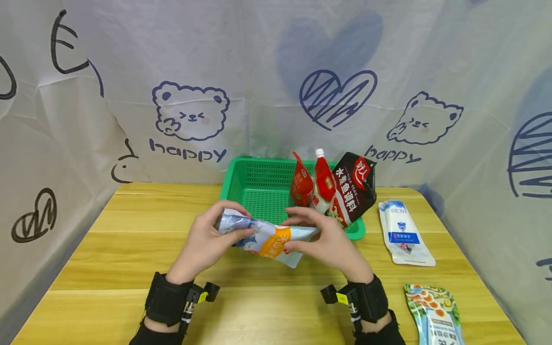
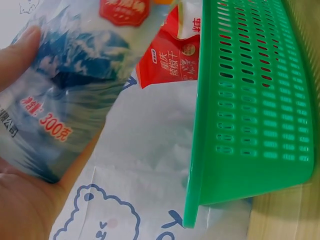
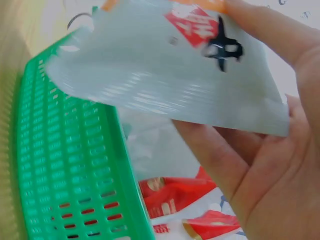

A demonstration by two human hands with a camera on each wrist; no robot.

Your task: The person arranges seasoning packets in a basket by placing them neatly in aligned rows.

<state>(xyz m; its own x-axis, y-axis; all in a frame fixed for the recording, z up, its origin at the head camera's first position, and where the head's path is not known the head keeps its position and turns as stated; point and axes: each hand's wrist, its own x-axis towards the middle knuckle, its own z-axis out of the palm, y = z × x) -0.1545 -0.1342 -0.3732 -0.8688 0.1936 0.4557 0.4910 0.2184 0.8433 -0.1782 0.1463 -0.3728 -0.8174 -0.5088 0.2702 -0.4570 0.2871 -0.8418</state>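
Both hands grip a blue-and-white plastic packet [image 1: 276, 242] with an orange band, tilted in front of the green basket. My left hand [image 1: 211, 239] pinches its left end between thumb and fingers. At the other end, the right hand [image 1: 329, 242] has its thumb on the near face and its fingers behind. Seen from the left wrist, the packet [image 2: 75, 75] shows red "300" print and a snowy mountain picture. The right wrist view has its pale crimped edge [image 3: 165, 100] overlapping the green basket [image 3: 70, 150].
The green basket [image 1: 258, 201] stands at the table's back edge against a drawn-on cloth. Upright at its right lean a red pouch [image 1: 302, 184], a red white-capped container [image 1: 324, 182] and a black pouch [image 1: 353, 187]. On the table's right lie a white-and-blue packet [image 1: 403, 235] and a colourful pouch [image 1: 433, 306].
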